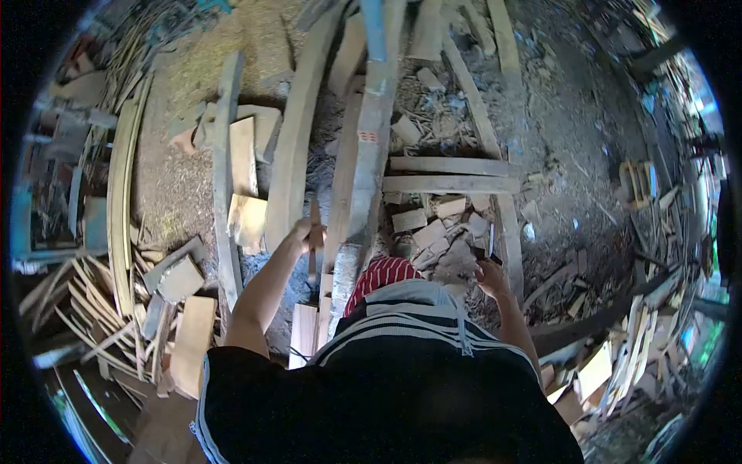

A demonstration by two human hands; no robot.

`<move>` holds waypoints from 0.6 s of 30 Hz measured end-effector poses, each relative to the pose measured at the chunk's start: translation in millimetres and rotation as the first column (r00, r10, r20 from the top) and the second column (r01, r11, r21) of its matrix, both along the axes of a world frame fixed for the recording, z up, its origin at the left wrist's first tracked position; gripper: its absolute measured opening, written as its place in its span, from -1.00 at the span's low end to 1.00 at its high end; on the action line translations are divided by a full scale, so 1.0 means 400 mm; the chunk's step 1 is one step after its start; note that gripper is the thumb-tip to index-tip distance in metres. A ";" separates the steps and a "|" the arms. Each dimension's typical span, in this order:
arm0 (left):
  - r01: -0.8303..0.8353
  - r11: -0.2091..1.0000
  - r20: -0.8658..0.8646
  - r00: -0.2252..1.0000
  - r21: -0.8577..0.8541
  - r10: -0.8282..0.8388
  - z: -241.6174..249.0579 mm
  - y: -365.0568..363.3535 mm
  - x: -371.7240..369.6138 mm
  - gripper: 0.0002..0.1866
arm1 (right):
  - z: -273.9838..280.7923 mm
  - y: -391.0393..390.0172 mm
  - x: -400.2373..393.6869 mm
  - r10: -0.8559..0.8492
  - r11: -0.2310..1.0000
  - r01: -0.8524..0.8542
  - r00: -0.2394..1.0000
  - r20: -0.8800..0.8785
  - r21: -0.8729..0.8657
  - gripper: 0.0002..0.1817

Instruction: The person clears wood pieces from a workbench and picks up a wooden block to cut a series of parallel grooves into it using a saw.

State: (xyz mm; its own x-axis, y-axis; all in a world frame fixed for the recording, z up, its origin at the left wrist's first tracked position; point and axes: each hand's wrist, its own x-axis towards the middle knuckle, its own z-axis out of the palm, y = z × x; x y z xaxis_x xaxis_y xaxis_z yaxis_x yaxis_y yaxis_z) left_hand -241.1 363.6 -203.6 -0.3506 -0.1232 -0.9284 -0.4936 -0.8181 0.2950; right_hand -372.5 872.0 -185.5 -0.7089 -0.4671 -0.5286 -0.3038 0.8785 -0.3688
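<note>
My left hand [309, 234] is closed round a thin, narrow wooden strip [314, 263], which points away from me beside a long beam. On the right, my right hand [489, 277] holds a small dark object [479, 254] with a thin bright upright part; what it is cannot be made out. Several wood offcuts [430, 233] lie on the ground between the hands. A red and white striped cloth [382, 277] shows at my waist.
Long beams [301, 124] run away from me, and two shorter beams [452, 184] lie crosswise. Scrap sticks [93, 309] pile up at the left, with a pale board [193, 340] near them. More scrap wood [595, 371] lies at the lower right.
</note>
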 end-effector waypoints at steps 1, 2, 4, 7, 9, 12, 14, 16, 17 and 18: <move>-0.106 0.990 -0.009 0.994 -0.088 0.106 0.001 0.006 -0.050 -0.79 | -0.011 0.008 -0.003 -0.035 0.999 0.035 0.999 0.027 0.007 -0.66; -0.064 0.994 0.001 0.998 -0.086 0.064 -0.002 -0.004 -0.099 -0.79 | -0.024 0.016 0.005 -0.103 0.994 0.103 0.994 0.021 0.035 -0.65; -0.166 0.977 -0.016 0.986 -0.137 0.166 -0.013 -0.027 -0.196 -0.78 | -0.054 0.033 0.024 -0.152 0.988 0.151 0.988 0.023 0.023 -0.65; -0.197 0.957 -0.128 0.965 0.213 0.228 -0.219 -0.152 -0.316 -0.77 | -0.015 0.019 0.036 -0.173 0.979 0.167 0.984 0.042 0.120 -0.65; -0.353 0.908 -0.067 0.924 0.224 0.376 -0.260 -0.129 -0.401 -0.75 | -0.018 0.034 0.065 -0.208 0.971 0.191 0.972 0.112 0.146 -0.65; -0.390 0.920 0.029 0.921 0.044 0.389 -0.348 -0.104 -0.480 -0.81 | 0.061 0.028 0.089 -0.361 0.928 0.346 0.928 0.094 0.140 -0.64; -0.368 0.928 0.121 0.925 0.053 0.359 -0.327 -0.063 -0.500 -0.83 | 0.041 0.053 0.110 -0.426 0.902 0.420 0.903 0.053 0.102 -0.64; -0.350 0.937 0.202 0.918 0.003 0.342 -0.364 -0.055 -0.515 -0.81 | 0.037 0.059 0.115 -0.484 0.873 0.480 0.875 0.031 0.082 -0.64; -0.362 0.930 0.266 0.892 -0.061 0.364 -0.371 -0.055 -0.515 -0.78 | 0.048 0.054 0.114 -0.506 0.860 0.502 0.862 0.035 0.089 -0.64; -0.339 0.939 0.270 0.900 -0.059 0.342 -0.373 -0.059 -0.511 -0.78 | 0.059 0.051 0.107 -0.532 0.846 0.529 0.846 0.031 0.071 -0.66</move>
State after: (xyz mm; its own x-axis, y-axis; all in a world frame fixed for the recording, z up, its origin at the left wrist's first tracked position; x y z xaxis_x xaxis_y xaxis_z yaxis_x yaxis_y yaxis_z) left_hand -445.5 340.1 -352.6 -0.0201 -0.1998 -0.9796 -0.2473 -0.9484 0.1985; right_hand -329.6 892.4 -161.9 -0.8130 0.0051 -0.5823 0.2314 0.9204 -0.3151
